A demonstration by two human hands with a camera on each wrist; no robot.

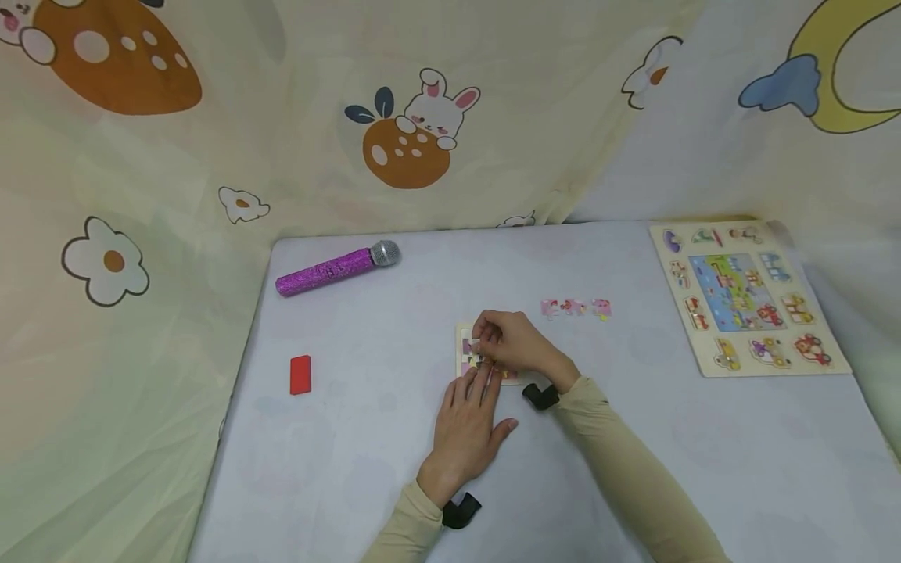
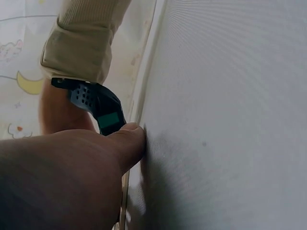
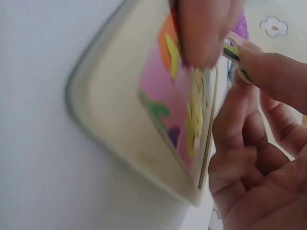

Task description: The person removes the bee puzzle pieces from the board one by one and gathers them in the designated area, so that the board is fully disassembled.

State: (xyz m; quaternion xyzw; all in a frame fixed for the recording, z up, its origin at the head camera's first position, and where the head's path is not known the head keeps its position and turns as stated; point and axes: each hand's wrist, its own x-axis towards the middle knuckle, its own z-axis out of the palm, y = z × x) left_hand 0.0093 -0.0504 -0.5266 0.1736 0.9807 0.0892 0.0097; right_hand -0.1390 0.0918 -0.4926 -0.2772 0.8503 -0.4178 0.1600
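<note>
In the head view a small wooden puzzle board (image 1: 460,335) lies near the middle of the table, partly covered by both hands. My left hand (image 1: 464,434) lies palm down with extended fingers, the fingertips resting on the board's near part. Over the board, my right hand (image 1: 517,344) pinches a small puzzle piece (image 3: 231,52) between thumb and finger. Pink and yellow fitted pieces (image 3: 160,91) show inside the board's frame in the right wrist view. Loose pink puzzle pieces (image 1: 576,307) form a row just beyond the right hand.
A large wooden picture puzzle (image 1: 706,363) lies at the table's right. Toward the back left is a purple glitter microphone (image 1: 327,272), with a red block (image 1: 300,374) nearer on that side. A patterned cloth (image 1: 296,141) hangs behind the table.
</note>
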